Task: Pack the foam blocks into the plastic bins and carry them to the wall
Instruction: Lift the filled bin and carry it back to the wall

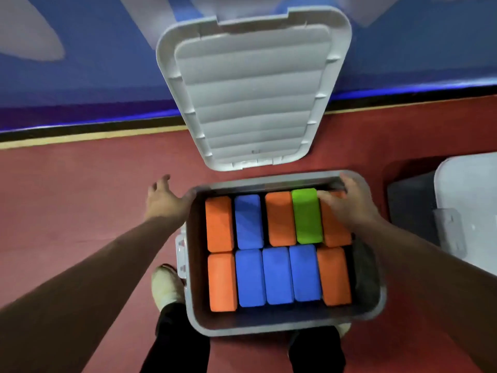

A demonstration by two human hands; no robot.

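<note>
Legs in black trousers [183,340] at bottom of view, one pale shoe [164,286] just left of the bin, all on a red floor [80,197].

Grey plastic bin [255,331] sits on the floor directly ahead of the legs, top uncovered, white latch [181,254] on its left side. Foam blocks fill it in two rows of five, side by side.

Near row, left to right: orange block [222,282], three blue blocks [277,275], another orange [334,275]. Dark gap between that last one and the right wall.

Far row, left to right: orange [219,223], blue [248,222], orange [280,218], green block [307,215], then a far-right orange block [333,235], partly covered.

Right hand [349,203] lies palm down over the far-right orange block, thumb reaching toward the top of the green one, fingers extending to the bin's far rim. Blurred; cannot tell whether it grasps the block or only presses on it.

Left hand [164,200] is outside the bin at its far-left corner, fingers spread and slack, holding nothing; wrist just beside the rim.

Grey lid [250,87] stands on end just beyond the bin, ribbed underside facing the camera, top edge leaning against a blue wall [80,84]. Black skirting and a yellow strip run along the wall's foot.

Far right: second bin [411,208], dark-sided, with a pale lid [468,200] on it, well apart from the first.
</note>
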